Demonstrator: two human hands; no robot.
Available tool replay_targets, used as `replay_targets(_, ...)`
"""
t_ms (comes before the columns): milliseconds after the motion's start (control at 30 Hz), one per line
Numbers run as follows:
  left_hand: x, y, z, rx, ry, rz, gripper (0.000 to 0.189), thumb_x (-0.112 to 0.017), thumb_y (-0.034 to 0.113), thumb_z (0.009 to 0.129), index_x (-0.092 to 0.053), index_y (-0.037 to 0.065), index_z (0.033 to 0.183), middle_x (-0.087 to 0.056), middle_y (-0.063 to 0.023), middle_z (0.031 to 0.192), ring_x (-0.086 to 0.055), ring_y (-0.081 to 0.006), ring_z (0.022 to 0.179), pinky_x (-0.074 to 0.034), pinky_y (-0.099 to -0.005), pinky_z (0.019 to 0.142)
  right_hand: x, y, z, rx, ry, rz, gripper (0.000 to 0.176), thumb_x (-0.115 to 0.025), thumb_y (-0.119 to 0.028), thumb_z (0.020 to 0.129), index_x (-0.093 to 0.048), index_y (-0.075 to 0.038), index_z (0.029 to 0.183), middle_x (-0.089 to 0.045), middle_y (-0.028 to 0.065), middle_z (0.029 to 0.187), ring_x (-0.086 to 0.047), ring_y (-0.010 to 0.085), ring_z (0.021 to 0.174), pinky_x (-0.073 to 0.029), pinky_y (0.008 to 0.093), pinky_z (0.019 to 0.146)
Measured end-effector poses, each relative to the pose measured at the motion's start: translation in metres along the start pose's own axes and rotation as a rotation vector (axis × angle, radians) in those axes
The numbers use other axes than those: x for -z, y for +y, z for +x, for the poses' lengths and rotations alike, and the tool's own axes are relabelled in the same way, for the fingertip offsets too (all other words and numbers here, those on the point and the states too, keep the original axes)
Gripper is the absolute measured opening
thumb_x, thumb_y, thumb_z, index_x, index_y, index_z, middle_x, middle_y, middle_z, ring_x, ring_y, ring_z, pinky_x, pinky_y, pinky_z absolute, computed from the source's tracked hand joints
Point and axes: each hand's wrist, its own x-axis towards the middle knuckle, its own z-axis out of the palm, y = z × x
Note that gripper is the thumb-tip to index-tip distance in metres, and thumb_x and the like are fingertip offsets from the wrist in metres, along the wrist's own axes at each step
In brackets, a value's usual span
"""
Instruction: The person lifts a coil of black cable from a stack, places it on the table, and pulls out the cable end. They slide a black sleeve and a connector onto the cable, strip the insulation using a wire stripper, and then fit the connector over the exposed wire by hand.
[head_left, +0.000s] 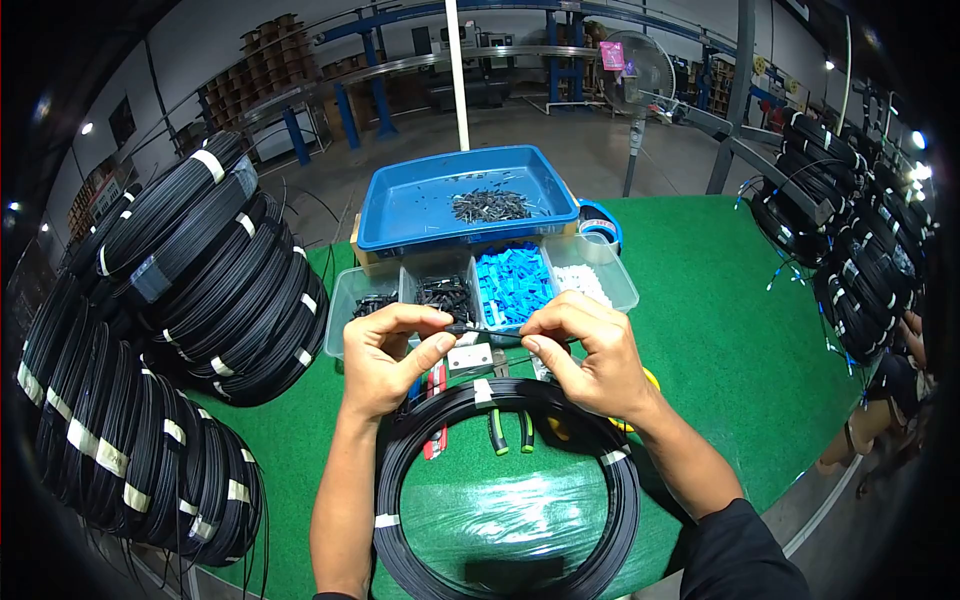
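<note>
My left hand [385, 360] pinches a small black sleeve-like piece [457, 329] at the end of a thin black cable [492, 332]. Thumb and forefinger of my right hand [605, 358] are closed on the same cable, a short span away. Below both hands lies a taped coil of black cable [624, 500]. Pliers with black and green handles [498, 432], a red tool [434, 445] and a white block [470, 358] are partly hidden behind the coil and hands. Just beyond, a clear divided box [622, 272] holds blue connector parts [512, 285], white parts [578, 282] and black parts [443, 294].
A blue tray [400, 212] with black scraps [490, 206] stands behind the box. Stacked cable coils [230, 300] crowd the left; more coils [850, 260] hang at right. A fan [636, 75] stands beyond the green table [700, 300]. Another person [880, 410] is at the right edge.
</note>
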Motion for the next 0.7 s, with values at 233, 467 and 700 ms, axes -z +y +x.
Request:
replay_targets(233, -0.001, 0.001, 0.001, -0.069, 0.000, 0.072, 0.020, -0.078, -0.004, 0.076, -0.073, -0.003, 0.096, -0.073, -0.0122, 0.091, -0.068, -0.0149, 0.083, -0.053, -0.0262, 0.074, 0.005, -0.005, 0.000, 0.043, -0.039, -0.074, 0.008, -0.069, -0.001, 0.082, -0.066, 0.000, 0.090, -0.064, 0.0117, 0.081, -0.065, 0.0259, 0.070, -0.051, 0.0350, 0.064)
replay_targets(467, -0.013, 0.014, 0.005, -0.197, -0.129, 0.292, 0.019, -0.081, -0.002, 0.072, -0.076, 0.000, 0.090, -0.073, -0.0100, 0.081, -0.066, -0.0138, 0.070, -0.050, -0.0255, 0.065, 0.000, -0.015, -0.001, 0.024, -0.059, -0.037, 0.012, -0.071, -0.001, 0.082, -0.067, -0.002, 0.094, -0.063, 0.0120, 0.082, -0.065, 0.0264, 0.070, -0.052, 0.0352, 0.062)
replay_targets(700, -0.019, 0.013, 0.004, -0.167, -0.126, 0.262, 0.017, -0.084, 0.001, 0.072, -0.074, 0.000, 0.086, -0.073, -0.0094, 0.081, -0.066, -0.0136, 0.071, -0.049, -0.0253, 0.065, -0.006, -0.023, -0.003, -0.036, -0.046, 0.011, 0.016, -0.073, -0.004, 0.082, -0.071, -0.002, 0.098, -0.064, 0.0105, 0.082, -0.065, 0.0221, 0.069, -0.051, 0.0332, 0.061)
